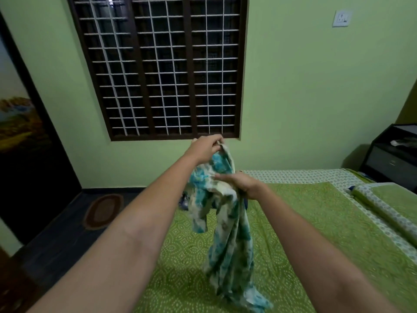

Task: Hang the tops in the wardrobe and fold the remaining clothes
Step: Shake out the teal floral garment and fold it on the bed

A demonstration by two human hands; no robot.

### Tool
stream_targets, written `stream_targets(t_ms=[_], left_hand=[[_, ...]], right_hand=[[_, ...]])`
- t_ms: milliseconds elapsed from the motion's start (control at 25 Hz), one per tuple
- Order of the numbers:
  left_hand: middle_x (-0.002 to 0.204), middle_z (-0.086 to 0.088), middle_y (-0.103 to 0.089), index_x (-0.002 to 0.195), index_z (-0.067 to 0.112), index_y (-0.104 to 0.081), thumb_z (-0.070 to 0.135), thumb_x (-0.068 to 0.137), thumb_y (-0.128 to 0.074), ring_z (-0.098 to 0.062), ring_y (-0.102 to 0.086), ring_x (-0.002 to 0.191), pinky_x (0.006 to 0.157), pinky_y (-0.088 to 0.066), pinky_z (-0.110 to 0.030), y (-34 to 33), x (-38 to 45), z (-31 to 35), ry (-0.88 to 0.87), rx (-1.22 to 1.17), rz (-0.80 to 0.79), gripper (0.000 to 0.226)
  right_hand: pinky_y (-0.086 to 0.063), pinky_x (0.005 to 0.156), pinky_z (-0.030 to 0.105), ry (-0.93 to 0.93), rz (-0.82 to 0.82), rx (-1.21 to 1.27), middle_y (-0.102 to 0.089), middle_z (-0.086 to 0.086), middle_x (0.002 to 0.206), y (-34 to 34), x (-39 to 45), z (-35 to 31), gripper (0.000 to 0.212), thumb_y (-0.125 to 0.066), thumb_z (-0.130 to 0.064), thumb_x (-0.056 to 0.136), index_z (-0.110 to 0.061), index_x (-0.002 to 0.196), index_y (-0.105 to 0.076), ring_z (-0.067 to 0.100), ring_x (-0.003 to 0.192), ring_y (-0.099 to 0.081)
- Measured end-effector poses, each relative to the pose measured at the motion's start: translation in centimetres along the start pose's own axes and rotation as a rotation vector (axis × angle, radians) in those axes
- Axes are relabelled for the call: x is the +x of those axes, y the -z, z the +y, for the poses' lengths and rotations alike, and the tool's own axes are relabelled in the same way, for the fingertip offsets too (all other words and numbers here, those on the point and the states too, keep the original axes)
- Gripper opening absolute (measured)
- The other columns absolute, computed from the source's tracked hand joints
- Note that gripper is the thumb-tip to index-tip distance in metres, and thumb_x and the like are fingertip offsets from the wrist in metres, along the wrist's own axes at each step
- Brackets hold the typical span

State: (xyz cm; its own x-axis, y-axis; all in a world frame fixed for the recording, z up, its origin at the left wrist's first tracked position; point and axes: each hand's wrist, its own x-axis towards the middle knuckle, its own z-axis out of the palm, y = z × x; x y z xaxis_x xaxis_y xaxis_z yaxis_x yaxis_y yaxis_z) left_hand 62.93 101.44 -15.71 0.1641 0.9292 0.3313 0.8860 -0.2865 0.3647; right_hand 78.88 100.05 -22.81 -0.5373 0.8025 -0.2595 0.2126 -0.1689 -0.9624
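Left grip (pixel 206 147) pinching printed top (pixel 225 222) at its upper edge, right grip (pixel 242 185) just below clutching its bunched middle, cloth trailing onto green bed (pixel 316 222) beneath

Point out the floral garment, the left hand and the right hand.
floral garment (pixel 228 245): head view, hanging middle of the cloth.
left hand (pixel 206 147): head view, back of the hand.
right hand (pixel 244 184): head view, back of the hand.

Floral top (pixel 228 236) in both hands
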Motion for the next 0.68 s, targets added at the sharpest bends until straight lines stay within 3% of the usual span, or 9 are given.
stream_targets(t_ms=[120, 200, 280, 360, 440, 520, 560, 600, 680], left_hand=[[0.1, 0.008, -0.061, 0.109, 0.023, -0.053, 0.037, 0.092, -0.057, -0.011, -0.053, 0.087, 0.081, -0.039, -0.033, -2.1, -3.5, -3.8, 0.339, -0.171, 0.277, 0.022], [0.107, -0.007, -0.063, 0.109, 0.01, -0.054, 0.041, 0.099, -0.043, -0.018, -0.054, 0.085, 0.07, -0.04, -0.029, -4.3, -6.4, -5.8, 0.662, -0.352, 0.465, 0.035], [0.1, -0.017, -0.062, 0.101, 0.002, -0.058, 0.06, 0.096, -0.027, -0.027, -0.059, 0.087, 0.07, -0.042, -0.032, -7.0, -9.0, -7.3, 0.929, -0.598, 0.387, 0.065], [0.09, -0.016, -0.065, 0.093, 0.008, -0.062, 0.087, 0.074, -0.02, -0.026, -0.064, 0.081, 0.067, -0.051, -0.031, -9.3, -10.8, -6.9, 1.061, -0.966, 0.042, 0.091], [0.095, -0.013, -0.068, 0.097, 0.01, -0.064, 0.077, 0.084, -0.027, -0.025, -0.065, 0.083, 0.064, -0.055, -0.03, -8.9, -11.9, -4.3, 1.0, -1.157, -0.253, 0.077], [0.096, -0.01, -0.061, 0.1, 0.01, -0.059, 0.039, 0.102, -0.031, -0.02, -0.061, 0.076, 0.06, -0.053, -0.027, -8.3, -11.6, -1.6, 0.848, -1.309, -0.289, 0.04], [0.096, -0.01, -0.056, 0.106, 0.009, -0.056, 0.024, 0.104, -0.026, -0.015, -0.06, 0.069, 0.054, -0.051, -0.023, -8.0, -11.5, -0.4, 0.812, -1.379, -0.279, 0.033], [0.093, -0.01, -0.055, 0.112, 0.009, -0.053, 0.017, 0.104, -0.023, -0.013, -0.06, 0.062, 0.048, -0.05, -0.019, -7.9, -11.0, -0.1, 0.792, -1.451, -0.25, 0.032], [0.08, -0.009, -0.062, 0.103, 0.009, -0.057, 0.016, 0.105, -0.025, -0.011, -0.064, 0.056, 0.047, -0.052, -0.02, -8.1, -10.3, -0.7, 0.736, -1.483, -0.247, 0.033]], right_hand=[[-0.052, 0.086, 0.04, 0.048, -0.009, 0.292, -0.07, 0.016, 0.102, -1.0, 0.8, -1.2, 0.045, -0.053, -0.044, 0.091, -0.005, 0.112, -0.063, 0.03, 0.089, -0.066], [-0.048, 0.092, 0.042, 0.068, -0.015, 0.453, -0.068, 0.019, 0.112, -1.1, 1.4, -1.5, 0.053, -0.042, -0.048, 0.096, -0.004, 0.118, -0.062, 0.033, 0.101, -0.065], [-0.042, 0.101, 0.046, 0.09, -0.028, 0.576, -0.062, 0.021, 0.124, -1.6, 1.6, -1.7, 0.059, -0.038, -0.05, 0.097, -0.004, 0.129, -0.056, 0.036, 0.116, -0.057], [-0.041, 0.103, 0.047, 0.132, -0.057, 0.663, -0.058, 0.021, 0.129, -2.3, 1.9, -2.2, 0.061, -0.038, -0.051, 0.097, -0.004, 0.133, -0.052, 0.036, 0.121, -0.053], [-0.045, 0.1, 0.047, 0.189, -0.11, 0.719, -0.06, 0.021, 0.126, -2.9, 1.8, -3.1, 0.062, -0.038, -0.053, 0.096, -0.003, 0.129, -0.056, 0.036, 0.115, -0.057], [-0.048, 0.097, 0.05, 0.204, -0.157, 0.745, -0.062, 0.022, 0.122, -2.9, 1.5, -4.1, 0.066, -0.036, -0.055, 0.095, -0.001, 0.119, -0.064, 0.036, 0.107, -0.062], [-0.045, 0.098, 0.051, 0.202, -0.186, 0.741, -0.061, 0.024, 0.123, -2.7, 1.3, -4.5, 0.069, -0.036, -0.057, 0.094, 0.001, 0.118, -0.065, 0.037, 0.107, -0.062], [-0.042, 0.101, 0.051, 0.194, -0.21, 0.725, -0.059, 0.024, 0.125, -2.4, 1.0, -4.7, 0.072, -0.036, -0.059, 0.093, 0.002, 0.119, -0.063, 0.038, 0.109, -0.061], [-0.039, 0.104, 0.051, 0.177, -0.228, 0.687, -0.057, 0.024, 0.128, -1.5, 0.7, -4.7, 0.073, -0.037, -0.059, 0.093, 0.003, 0.122, -0.061, 0.038, 0.113, -0.058]])
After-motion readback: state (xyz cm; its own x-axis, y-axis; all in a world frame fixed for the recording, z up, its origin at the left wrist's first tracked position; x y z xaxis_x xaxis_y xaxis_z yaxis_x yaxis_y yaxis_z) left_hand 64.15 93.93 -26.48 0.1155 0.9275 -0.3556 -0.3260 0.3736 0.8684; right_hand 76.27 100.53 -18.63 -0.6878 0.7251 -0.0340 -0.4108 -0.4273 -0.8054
